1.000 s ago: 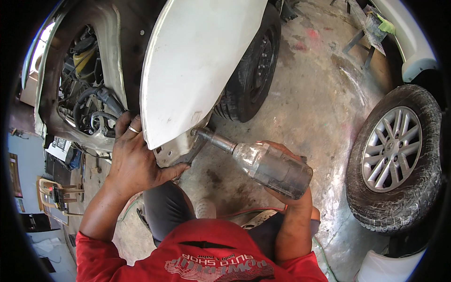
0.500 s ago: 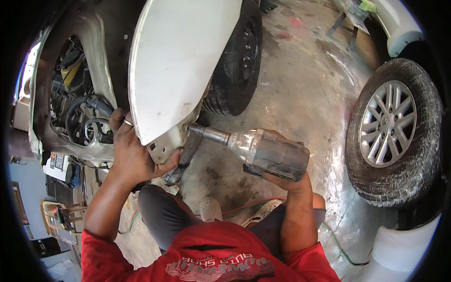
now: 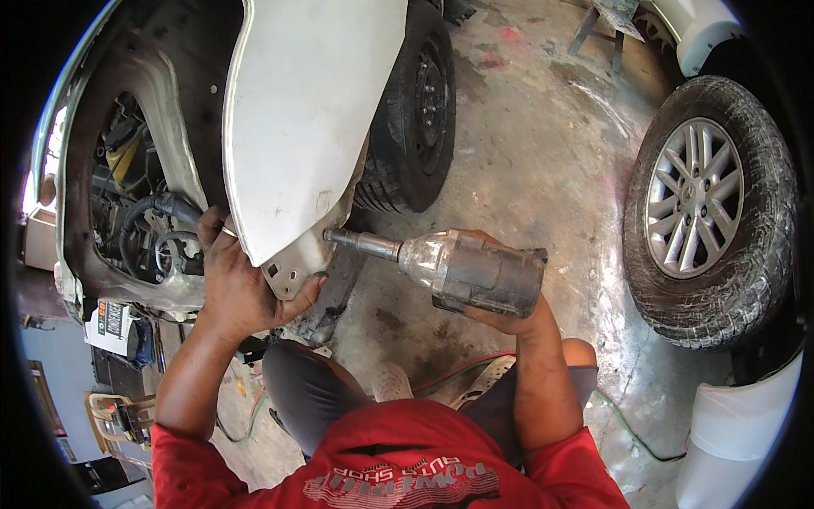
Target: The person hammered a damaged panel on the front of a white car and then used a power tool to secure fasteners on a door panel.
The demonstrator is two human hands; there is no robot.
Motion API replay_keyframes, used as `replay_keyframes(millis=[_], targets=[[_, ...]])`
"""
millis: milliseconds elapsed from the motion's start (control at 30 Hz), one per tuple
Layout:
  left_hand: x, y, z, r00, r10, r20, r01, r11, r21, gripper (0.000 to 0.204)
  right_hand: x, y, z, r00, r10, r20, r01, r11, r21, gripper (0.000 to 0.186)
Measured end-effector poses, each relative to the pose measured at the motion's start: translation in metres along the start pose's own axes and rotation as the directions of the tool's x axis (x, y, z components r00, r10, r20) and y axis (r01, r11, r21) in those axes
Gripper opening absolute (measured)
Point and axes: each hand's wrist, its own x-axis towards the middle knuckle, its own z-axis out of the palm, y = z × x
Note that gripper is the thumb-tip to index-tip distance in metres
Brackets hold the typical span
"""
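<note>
A white fender panel (image 3: 305,119) narrows toward me and ends in a metal flange with holes (image 3: 284,278). My left hand (image 3: 237,288) is closed round that lower end, fingers behind the panel's edge and thumb under the flange. In my right hand (image 3: 507,321) is a worn grey impact wrench (image 3: 479,270), its grip mostly hidden under the body. The long socket (image 3: 365,243) points left, and its tip meets the flange's right edge. Whatever fastener sits inside the socket is hidden.
Left of the panel lies an open engine bay (image 3: 140,182) with hoses. A black tyre (image 3: 411,110) stands behind the panel. A vehicle's spoked wheel (image 3: 695,199) is at the right. Air hoses (image 3: 623,424) cross the concrete floor near my feet.
The view has shifted slightly, so the panel and both hands sit a little further left. The socket tip stays at the flange and both grips are unchanged.
</note>
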Motion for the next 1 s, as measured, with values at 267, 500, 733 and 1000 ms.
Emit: replay_keyframes(millis=[267,500,733,1000], targets=[[0.000,-0.001,-0.003,1.000,0.005,0.001,-0.005,1.000,-0.004,0.064,-0.017,0.018,-0.003,0.987,0.152,-0.051,-0.157,0.980,-0.119,0.080],[0.000,-0.001,-0.003,0.999,0.017,0.029,-0.017,1.000,-0.014,0.064,0.001,0.005,0.000,0.999,0.049,0.021,-0.047,0.992,-0.116,0.078],[-0.003,-0.004,-0.001,0.999,-0.007,0.040,0.009,0.999,-0.049,0.064,-0.006,0.008,0.005,0.995,0.085,-0.048,-0.089,0.992,-0.087,0.081],[-0.001,-0.002,0.001,1.000,0.002,-0.016,-0.003,0.999,-0.036,0.063,-0.005,0.012,-0.001,0.995,0.090,-0.041,-0.096,0.974,-0.204,0.081]])
